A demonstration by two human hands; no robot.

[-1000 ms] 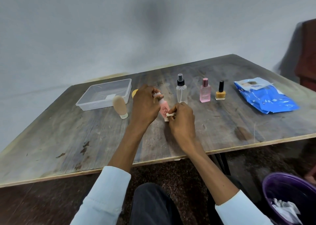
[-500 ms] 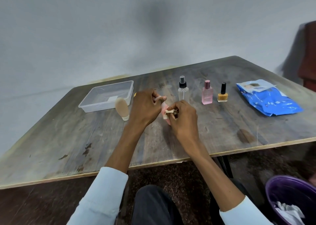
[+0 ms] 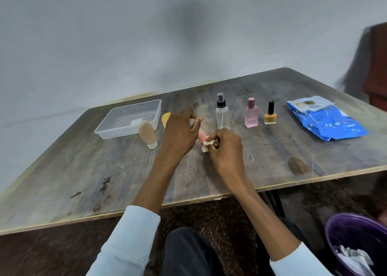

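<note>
**Pink bottle held mid-table, bare board toward the near edge**

The left hand (image 3: 180, 134) grips the upper end of a small pink plastic bottle (image 3: 201, 136), which is tilted over the middle of the worn wooden table (image 3: 104, 171). The right hand (image 3: 227, 148) pinches a small white wad (image 3: 206, 143) against its lower end. Bare board runs from both wrists to the near edge and far out to the left.

Just behind the right hand stands a clear spray bottle with a black cap (image 3: 222, 116). Beside it are a pink glass perfume bottle (image 3: 250, 116) and a yellow nail-polish bottle (image 3: 270, 117). A blue plastic packet (image 3: 326, 122) lies near the right edge.

Left of the left hand, a beige squeeze tube (image 3: 147, 134) stands on its cap. Behind it are a yellow disc (image 3: 166, 118) and a clear plastic tray (image 3: 109, 133).
</note>
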